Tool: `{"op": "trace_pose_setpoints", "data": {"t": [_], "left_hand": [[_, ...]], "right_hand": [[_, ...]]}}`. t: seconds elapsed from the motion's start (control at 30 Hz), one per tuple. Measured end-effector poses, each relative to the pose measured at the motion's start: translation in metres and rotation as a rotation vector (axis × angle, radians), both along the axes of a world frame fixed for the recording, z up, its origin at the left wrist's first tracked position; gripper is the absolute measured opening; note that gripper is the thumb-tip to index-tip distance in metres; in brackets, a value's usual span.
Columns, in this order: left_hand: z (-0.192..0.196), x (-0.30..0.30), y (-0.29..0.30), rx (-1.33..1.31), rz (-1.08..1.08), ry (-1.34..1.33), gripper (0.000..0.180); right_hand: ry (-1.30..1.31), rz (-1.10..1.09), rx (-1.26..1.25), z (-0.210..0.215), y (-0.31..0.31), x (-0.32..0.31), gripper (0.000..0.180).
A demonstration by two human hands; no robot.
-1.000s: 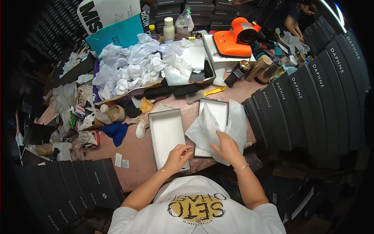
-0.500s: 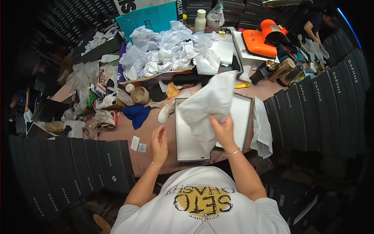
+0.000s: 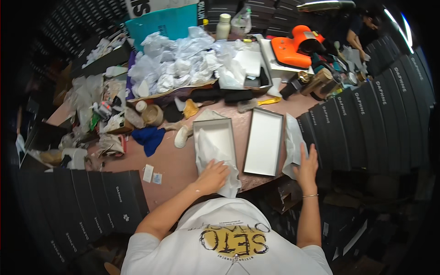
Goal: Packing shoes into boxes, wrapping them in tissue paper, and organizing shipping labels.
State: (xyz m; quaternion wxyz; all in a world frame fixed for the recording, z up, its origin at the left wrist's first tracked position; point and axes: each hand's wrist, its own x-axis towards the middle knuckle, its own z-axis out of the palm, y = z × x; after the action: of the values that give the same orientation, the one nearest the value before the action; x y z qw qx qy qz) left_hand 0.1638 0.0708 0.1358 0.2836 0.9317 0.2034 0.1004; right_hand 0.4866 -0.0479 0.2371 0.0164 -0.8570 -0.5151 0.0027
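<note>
A dark-rimmed box half with a white inside [image 3: 225, 131] lies in front of me, with a crumpled sheet of white tissue paper [image 3: 209, 151] spread in it and over its near edge. My left hand [image 3: 213, 177] rests on that sheet, fingers laid over the paper. To its right is the other half, a shallow white-lined box part [image 3: 264, 142] with nothing in it. Beside that, a second folded white sheet [image 3: 292, 137] lies at the table's right edge. My right hand [image 3: 308, 168] is at this sheet's right side, fingers spread and upright, thumb near the paper.
Stacks of dark shoe boxes [image 3: 366, 133] flank the table on the right, and more boxes [image 3: 91, 201] on the left. Behind lie a heap of crumpled paper [image 3: 178, 64], an orange device [image 3: 298, 48], a yellow-handled brush [image 3: 261, 103], a blue cloth [image 3: 149, 139] and two small tags [image 3: 152, 174].
The tissue paper my right hand held up is now down in the left box part under my left hand. My right hand has moved right, to the folded sheet. The two box parts now lie apart.
</note>
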Motion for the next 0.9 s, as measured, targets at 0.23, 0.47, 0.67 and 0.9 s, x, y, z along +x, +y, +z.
{"op": "trace_pose_setpoints", "data": {"t": [0.23,0.47,0.67,0.9], "left_hand": [[-0.053,0.029,0.005,0.149,-0.442,0.677,0.043],[-0.017,0.064,0.036,-0.282,-0.321,0.839,0.046],[0.012,0.094,0.004,-1.347,0.369,-0.399,0.06],[0.01,0.082,-0.068,-1.838,0.391,-0.432,0.075]], "right_hand": [[0.132,0.116,0.022,-0.058,-0.012,0.066,0.041],[0.169,0.154,0.284,-0.007,0.017,0.123,0.03],[0.62,0.401,0.409,0.098,0.046,0.008,0.039],[1.434,0.708,-0.198,0.078,-0.002,-0.118,0.028]]}}
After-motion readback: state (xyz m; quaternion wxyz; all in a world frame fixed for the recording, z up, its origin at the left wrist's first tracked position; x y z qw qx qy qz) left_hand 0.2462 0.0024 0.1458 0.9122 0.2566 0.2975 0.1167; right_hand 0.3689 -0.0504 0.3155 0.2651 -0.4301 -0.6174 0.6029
